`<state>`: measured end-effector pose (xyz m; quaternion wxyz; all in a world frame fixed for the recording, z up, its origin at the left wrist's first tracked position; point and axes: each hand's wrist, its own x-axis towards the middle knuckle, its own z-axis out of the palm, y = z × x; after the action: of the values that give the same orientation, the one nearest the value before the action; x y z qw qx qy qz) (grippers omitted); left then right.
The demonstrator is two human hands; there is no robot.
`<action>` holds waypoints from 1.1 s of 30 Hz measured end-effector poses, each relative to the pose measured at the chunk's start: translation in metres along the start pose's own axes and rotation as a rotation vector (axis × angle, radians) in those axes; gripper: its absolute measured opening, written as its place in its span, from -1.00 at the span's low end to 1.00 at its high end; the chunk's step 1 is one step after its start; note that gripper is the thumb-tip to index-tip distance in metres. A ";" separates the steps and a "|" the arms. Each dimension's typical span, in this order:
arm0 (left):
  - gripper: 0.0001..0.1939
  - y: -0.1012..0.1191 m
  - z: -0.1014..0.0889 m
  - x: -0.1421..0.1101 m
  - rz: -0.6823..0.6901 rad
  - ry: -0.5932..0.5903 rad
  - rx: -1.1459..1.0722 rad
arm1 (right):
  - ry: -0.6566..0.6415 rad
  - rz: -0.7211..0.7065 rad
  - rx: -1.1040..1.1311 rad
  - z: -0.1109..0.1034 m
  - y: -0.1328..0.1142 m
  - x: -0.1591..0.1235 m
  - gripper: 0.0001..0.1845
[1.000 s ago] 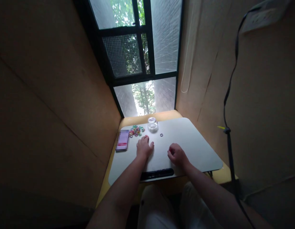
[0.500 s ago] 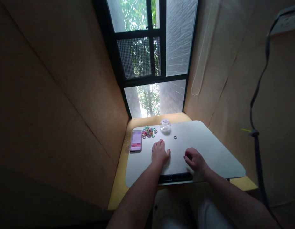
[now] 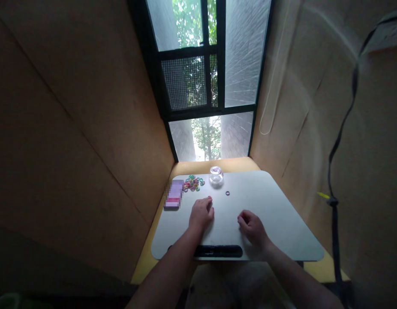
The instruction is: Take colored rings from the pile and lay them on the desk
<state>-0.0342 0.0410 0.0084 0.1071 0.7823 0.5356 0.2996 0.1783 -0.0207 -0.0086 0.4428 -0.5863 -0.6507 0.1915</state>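
My left hand [image 3: 201,213] rests over the middle-left of the white lap-desk board [image 3: 282,231], palm down. Its fingers are stretched forward, the thumb a little apart, and no object shows in it. To its right, my right hand [image 3: 252,226] is closed low over the board, with thumb and fingertips curled together; whether anything small sits inside is hidden. Ahead of and between both hands lies a single dark purple ring-shaped band [image 3: 227,193]. Beyond my left hand is a loose pile of small colourful bands [image 3: 193,183], beside a clear round jar [image 3: 216,177].
A phone [image 3: 174,194], its screen blurred, lies at the board's left edge. Along the near edge runs a black ledge [image 3: 219,251]. The board stands on a yellow surface [image 3: 230,165] below a window, between two walls. A dark cord [image 3: 334,171] hangs at the right.
The whole view has shifted slightly. My left hand has moved a little left, and its thumb has drawn closer to the fingers. My right hand stays curled much as before.
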 end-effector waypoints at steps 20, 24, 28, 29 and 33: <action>-0.42 -0.012 0.011 0.009 -0.205 0.226 0.156 | -0.016 -0.025 0.023 0.001 -0.008 0.002 -0.78; -0.46 -0.018 0.010 0.012 -0.267 0.292 0.120 | -0.010 -0.032 0.034 0.002 -0.008 0.002 -0.78; -0.53 -0.026 0.007 0.020 -0.299 0.333 0.058 | -0.001 -0.025 0.030 0.002 -0.009 0.003 -0.78; -0.55 -0.028 0.006 0.022 -0.314 0.335 0.041 | 0.003 -0.026 0.029 0.002 -0.009 0.003 -0.78; -0.60 -0.032 0.003 0.031 -0.377 0.313 0.014 | 0.008 -0.034 0.022 0.002 -0.009 0.004 -0.78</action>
<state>-0.0496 0.0824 0.0010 0.0714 0.6134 0.6842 0.3879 0.1712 -0.0188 -0.0014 0.4549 -0.5710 -0.6568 0.1889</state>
